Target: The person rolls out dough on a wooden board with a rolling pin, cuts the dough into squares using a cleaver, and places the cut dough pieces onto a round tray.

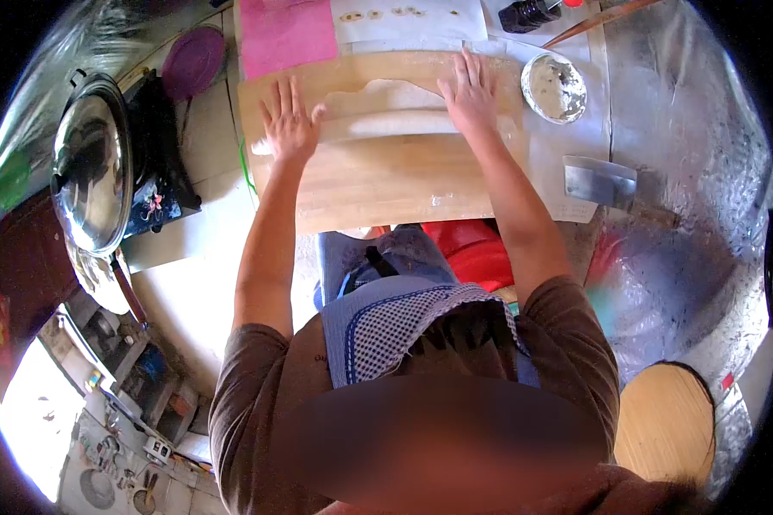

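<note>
A thin sheet of dough point(386, 93) lies on a wooden board point(386, 176). Along its near edge runs a long pale roll point(404, 123), which looks like a rolling pin with dough around it. My left hand point(290, 120) rests palm down over the left part of this roll, fingers spread and pointing away from me. A pale end of the roll sticks out left of that wrist. Flat at the right edge of the dough is my right hand point(470, 93), its fingers stretched forward. What lies under both palms is hidden.
Right of the board are a flour-dusted bowl point(554, 88), a wide metal blade point(599, 181), a dark jar point(528, 15) and a wooden stick point(597, 23). A lidded pan point(93, 172) sits on a stove at left, near a purple round thing point(193, 63). Pink paper point(288, 36) lies behind.
</note>
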A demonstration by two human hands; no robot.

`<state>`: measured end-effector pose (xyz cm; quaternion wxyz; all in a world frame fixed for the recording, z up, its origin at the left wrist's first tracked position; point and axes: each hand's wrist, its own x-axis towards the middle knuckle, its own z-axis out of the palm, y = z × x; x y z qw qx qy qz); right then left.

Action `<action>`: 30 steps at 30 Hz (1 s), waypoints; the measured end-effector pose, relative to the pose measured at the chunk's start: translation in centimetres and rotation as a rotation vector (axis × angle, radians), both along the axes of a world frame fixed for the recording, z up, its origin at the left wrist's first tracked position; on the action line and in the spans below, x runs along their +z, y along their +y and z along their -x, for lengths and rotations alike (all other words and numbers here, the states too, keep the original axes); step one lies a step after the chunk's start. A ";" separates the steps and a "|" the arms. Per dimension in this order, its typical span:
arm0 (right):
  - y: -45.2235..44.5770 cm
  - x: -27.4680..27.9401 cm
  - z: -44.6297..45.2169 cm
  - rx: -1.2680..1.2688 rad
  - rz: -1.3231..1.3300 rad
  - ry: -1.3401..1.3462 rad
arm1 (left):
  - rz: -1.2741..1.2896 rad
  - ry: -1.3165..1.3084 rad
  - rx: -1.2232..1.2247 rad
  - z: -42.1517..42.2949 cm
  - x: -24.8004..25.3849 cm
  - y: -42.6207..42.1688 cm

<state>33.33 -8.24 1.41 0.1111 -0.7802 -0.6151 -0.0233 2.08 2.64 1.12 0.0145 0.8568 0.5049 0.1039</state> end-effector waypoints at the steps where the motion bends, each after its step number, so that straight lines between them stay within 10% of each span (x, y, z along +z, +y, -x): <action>1: -0.7 0.3 0.2 -0.010 0.039 -0.034 | 0.045 0.050 -0.017 0.8 0.1 -1.3; 8: -15.8 2.7 4.0 0.096 0.192 0.183 | 0.219 -0.004 -0.119 9.0 -0.3 -14.7; 16: -0.1 -1.1 -3.0 -0.084 -0.004 -0.043 | -0.005 0.122 -0.004 3.1 0.9 0.8; 25: -18.3 2.5 3.9 0.086 0.189 0.153 | 0.269 0.097 -0.108 11.3 0.9 -16.7; 30: -7.1 1.0 0.0 0.038 0.098 -0.041 | 0.137 0.279 -0.082 6.0 1.6 -6.1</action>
